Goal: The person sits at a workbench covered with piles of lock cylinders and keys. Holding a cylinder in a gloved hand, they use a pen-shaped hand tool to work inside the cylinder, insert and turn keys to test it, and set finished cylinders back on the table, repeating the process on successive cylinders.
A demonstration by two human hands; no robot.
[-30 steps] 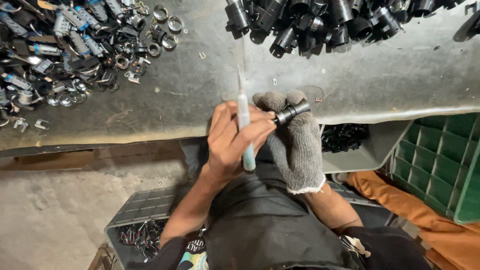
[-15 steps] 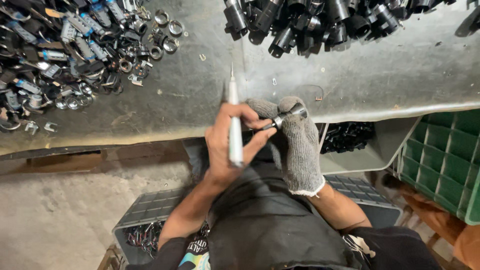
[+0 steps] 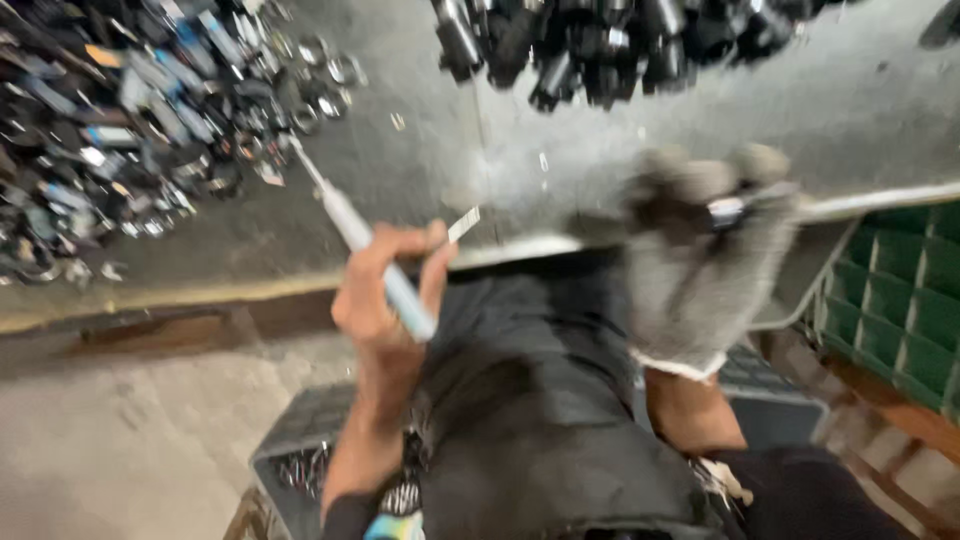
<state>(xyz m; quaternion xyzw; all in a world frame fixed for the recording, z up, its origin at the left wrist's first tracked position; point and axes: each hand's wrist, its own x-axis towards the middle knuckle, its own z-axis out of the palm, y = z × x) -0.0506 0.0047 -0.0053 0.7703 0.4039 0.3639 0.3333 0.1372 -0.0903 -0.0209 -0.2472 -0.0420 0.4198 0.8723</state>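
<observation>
Two hands are seen, one bare and one gloved, both held near the front edge of the grey metal table [image 3: 640,170]. One pale, pen-shaped tool [image 3: 362,240] is clenched in the bare left hand [image 3: 385,290]. Its long axis runs diagonally, with the thin tip pointed up and left over the table towards the left heap and the butt end sticking out below the fist. A small flat strip [image 3: 463,224] is pinched at the same hand's fingertips.

One small dark cylindrical part [image 3: 728,211] is grasped by the grey knitted glove on the right hand [image 3: 705,270], just at the table's edge; blur hides which way it points.

Two heaps lie on the table, too many pieces to count: mixed small metal parts and rings [image 3: 130,130] at its left end, dark cylindrical parts [image 3: 600,45] at its far side. Between the heaps a bare strip of table is left open.

Right of the table one green crate [image 3: 900,290] is seen; below its edge, one dark crate [image 3: 300,460] beside the person's lap.
</observation>
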